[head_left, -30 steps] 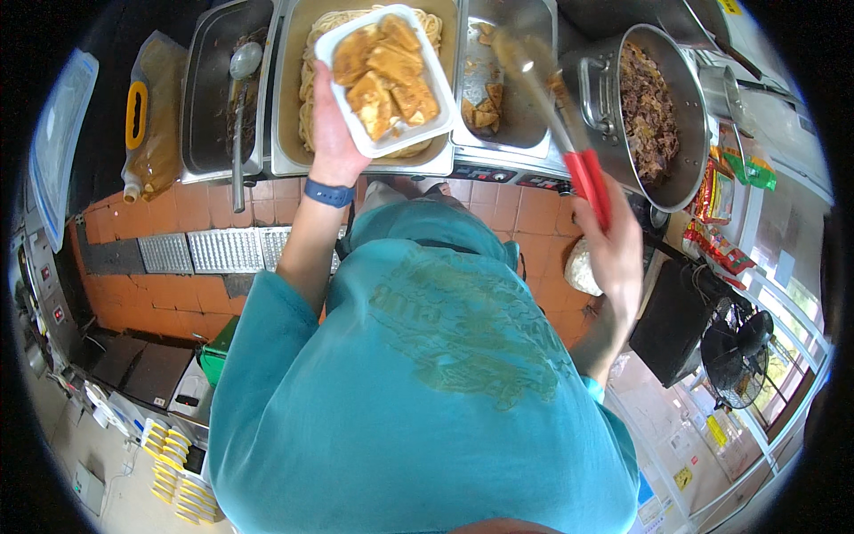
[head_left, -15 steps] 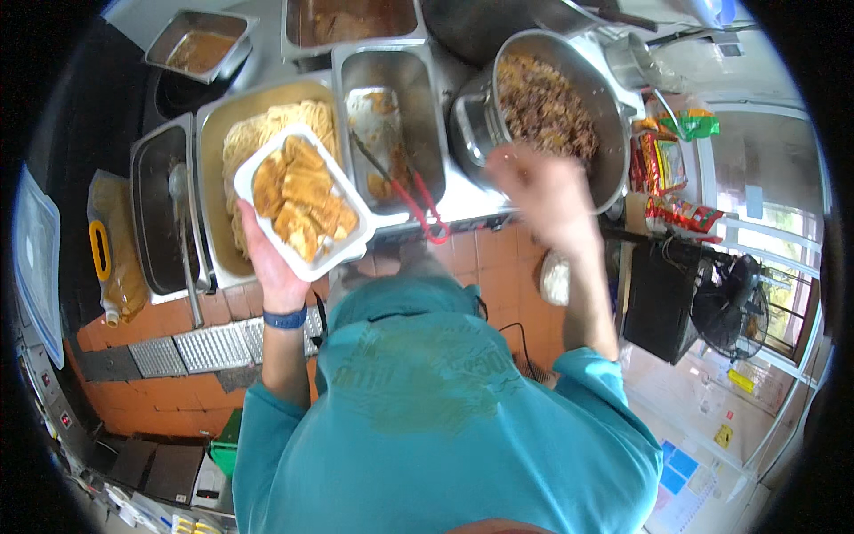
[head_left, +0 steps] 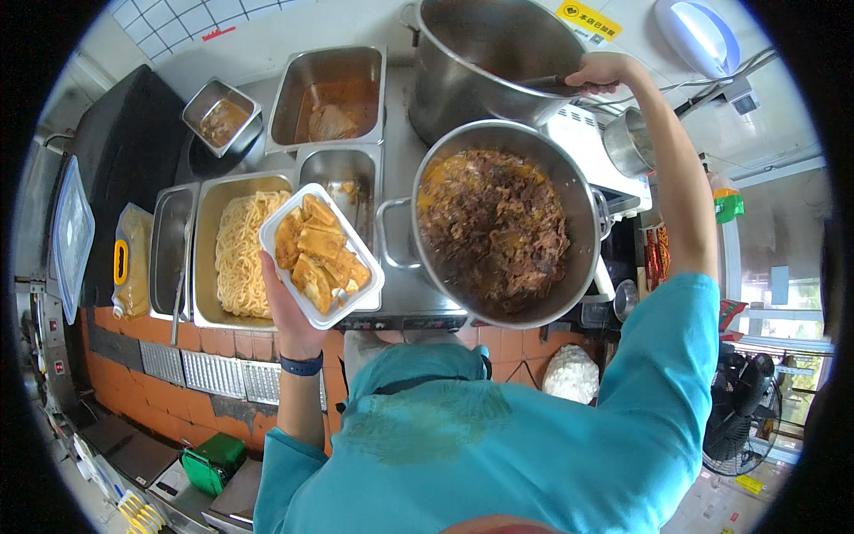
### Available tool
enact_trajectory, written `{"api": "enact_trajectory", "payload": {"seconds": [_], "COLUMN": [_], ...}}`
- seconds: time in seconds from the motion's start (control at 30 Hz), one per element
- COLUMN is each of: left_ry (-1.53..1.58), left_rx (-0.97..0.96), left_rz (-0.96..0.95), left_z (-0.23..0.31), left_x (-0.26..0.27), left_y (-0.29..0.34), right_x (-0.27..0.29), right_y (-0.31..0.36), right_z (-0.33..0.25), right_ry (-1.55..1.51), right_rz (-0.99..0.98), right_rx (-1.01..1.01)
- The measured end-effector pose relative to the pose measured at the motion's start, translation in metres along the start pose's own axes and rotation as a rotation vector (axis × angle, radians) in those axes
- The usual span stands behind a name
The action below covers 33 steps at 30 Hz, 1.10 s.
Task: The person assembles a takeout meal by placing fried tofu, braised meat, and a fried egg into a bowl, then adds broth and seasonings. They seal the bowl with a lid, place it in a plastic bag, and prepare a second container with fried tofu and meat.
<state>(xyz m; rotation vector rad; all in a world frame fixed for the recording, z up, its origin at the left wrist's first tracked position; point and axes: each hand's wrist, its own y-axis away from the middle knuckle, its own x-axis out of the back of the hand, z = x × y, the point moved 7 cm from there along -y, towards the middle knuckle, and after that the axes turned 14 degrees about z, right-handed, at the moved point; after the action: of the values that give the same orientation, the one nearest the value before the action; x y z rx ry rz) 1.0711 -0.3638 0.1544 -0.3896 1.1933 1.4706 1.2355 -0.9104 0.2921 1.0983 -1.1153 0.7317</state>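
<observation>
My left hand (head_left: 295,307) is closed around the side of a white rectangular takeaway container (head_left: 374,285), tilted a little. Golden-brown slabs that look like fried tofu (head_left: 322,245) fill it. Beneath it lies part of a steel pan of pale noodles (head_left: 240,254). At the far right, my right hand (head_left: 601,73) grips the dark handle (head_left: 544,82) of a utensil over the rim of a tall steel pot (head_left: 449,84); the utensil's head is hidden inside. A second steel pot (head_left: 583,231) nearer to me holds chopped brown meat (head_left: 498,231) in oily liquid.
Steel pans stand around: one with reddish-brown sauce (head_left: 347,102), a narrow one (head_left: 165,258) with a long-handled spoon, and a small one (head_left: 221,117). A yellow-handled jug (head_left: 133,262) sits left. A black fan (head_left: 743,409) and white bag (head_left: 571,374) are at right.
My right hand has moved from beside the meat pot up to the tall pot and taken hold of the dark handle. The view has shifted, showing more of the far side. The container stays in my left hand.
</observation>
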Motion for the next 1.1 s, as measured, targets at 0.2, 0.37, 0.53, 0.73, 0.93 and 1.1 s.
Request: {"api": "enact_trajectory", "payload": {"seconds": [0.2,0.37,0.53,0.73,0.93,1.1], "left_ry": [-0.082,-0.129,-0.172,-0.14,-0.151,-0.08], "left_rx": [-0.042,-0.041,-0.049,-0.058,-0.065,-0.037], "left_rz": [0.125,0.122,0.134,0.101,0.069,-0.044], "left_z": [-0.021,-0.04,-0.053,-0.062,-0.069,-0.077], "left_x": [-0.017,-0.039,-0.057,-0.072,-0.087,-0.111], "left_y": [-0.027,-0.044,-0.052,-0.069,-0.103,-0.135], "right_x": [0.033,0.029,0.017,0.011,0.033,0.041], "right_y": [0.046,0.039,0.01,-0.001,0.045,0.114], "right_z": [-0.033,-0.019,-0.011,0.02,0.061,0.091], "right_ry": [0.53,0.365,0.114,-0.128,0.065,-0.157], "right_rz": [0.541,0.413,0.28,0.234,0.389,0.304], "right_rx": [0.273,0.12,0.085,0.001,0.053,-0.012]}}
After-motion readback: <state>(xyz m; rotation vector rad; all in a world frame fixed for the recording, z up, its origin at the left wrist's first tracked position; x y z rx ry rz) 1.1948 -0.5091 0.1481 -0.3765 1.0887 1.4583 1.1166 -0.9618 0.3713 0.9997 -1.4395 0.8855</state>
